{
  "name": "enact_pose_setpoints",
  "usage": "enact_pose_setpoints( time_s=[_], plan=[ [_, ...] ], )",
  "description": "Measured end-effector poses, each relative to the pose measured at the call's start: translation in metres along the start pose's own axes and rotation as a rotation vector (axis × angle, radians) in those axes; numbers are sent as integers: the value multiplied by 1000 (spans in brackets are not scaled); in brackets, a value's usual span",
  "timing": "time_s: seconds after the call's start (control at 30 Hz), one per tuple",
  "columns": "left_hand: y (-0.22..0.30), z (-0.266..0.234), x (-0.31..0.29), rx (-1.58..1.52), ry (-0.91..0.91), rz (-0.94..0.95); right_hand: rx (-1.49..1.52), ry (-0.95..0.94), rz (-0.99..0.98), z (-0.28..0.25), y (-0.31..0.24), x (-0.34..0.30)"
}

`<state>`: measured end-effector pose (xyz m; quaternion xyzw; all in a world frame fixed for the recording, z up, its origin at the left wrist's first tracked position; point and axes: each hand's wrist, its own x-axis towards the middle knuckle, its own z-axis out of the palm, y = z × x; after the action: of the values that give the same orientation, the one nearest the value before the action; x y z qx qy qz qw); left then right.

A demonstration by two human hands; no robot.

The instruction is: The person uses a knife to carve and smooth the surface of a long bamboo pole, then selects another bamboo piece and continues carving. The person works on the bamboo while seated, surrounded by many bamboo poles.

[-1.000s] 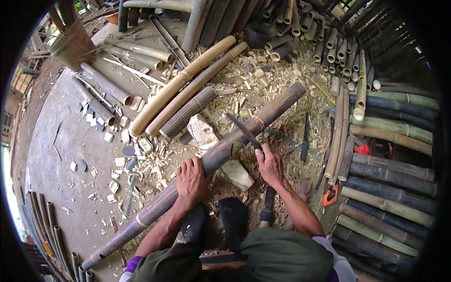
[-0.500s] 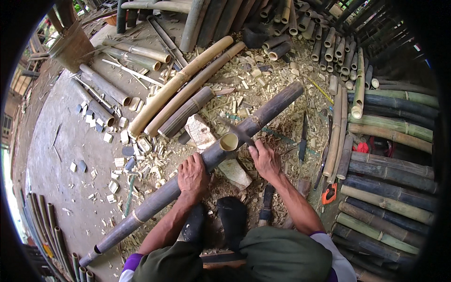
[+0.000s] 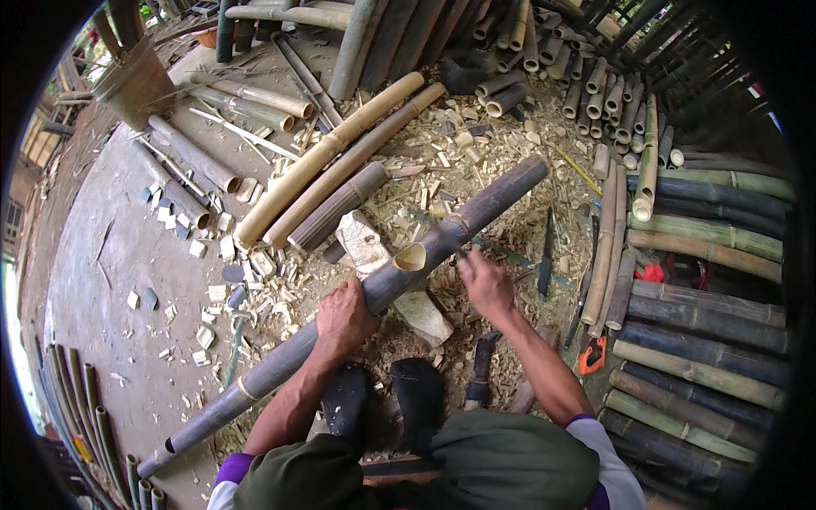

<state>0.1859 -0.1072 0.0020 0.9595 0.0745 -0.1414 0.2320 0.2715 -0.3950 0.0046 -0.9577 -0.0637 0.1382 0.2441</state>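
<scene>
A long dark bamboo pole (image 3: 285, 363) lies slantwise before me, from lower left to upper right. Near its middle a pale opening (image 3: 411, 257) is cut into the wall. Under the pole rests a rough whitish wooden block (image 3: 425, 317), jutting out on both sides. My left hand (image 3: 347, 319) is closed over the pole, just lower left of the opening. My right hand (image 3: 486, 285) grips a dark hand tool (image 3: 448, 236), smeared by motion, held over the pole to the upper right of the opening. Its exact kind cannot be made out.
Bamboo lengths (image 3: 331, 161) lie beyond the block, amid wood chips (image 3: 255, 293). A stack of bamboo (image 3: 705, 348) lines the right side. Near it are an orange-handled tool (image 3: 592, 355) and a long dark blade (image 3: 546, 263). Another dark-handled tool (image 3: 482, 365) lies by my feet.
My right hand has shifted slightly right and down, and its tool is now blurred. The pole looks rolled a little, its opening facing more to the left. My left hand stays on it.
</scene>
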Motion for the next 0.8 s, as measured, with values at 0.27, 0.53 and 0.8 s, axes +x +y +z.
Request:
enact_pose_setpoints(
  time_s=[0.27, 0.53, 0.8],
  plan=[
    [2, -10, 10, -21, -135, 32, -144, 249, -228, 15, 16, -8],
    [-11, -12, 18, -62, -157, 123, -128, 130, -154, 14, 12, -7],
    [-12, -18, 19, -78, -192, 58, -59, 44, -105, 10, 6, -10]
  ],
)
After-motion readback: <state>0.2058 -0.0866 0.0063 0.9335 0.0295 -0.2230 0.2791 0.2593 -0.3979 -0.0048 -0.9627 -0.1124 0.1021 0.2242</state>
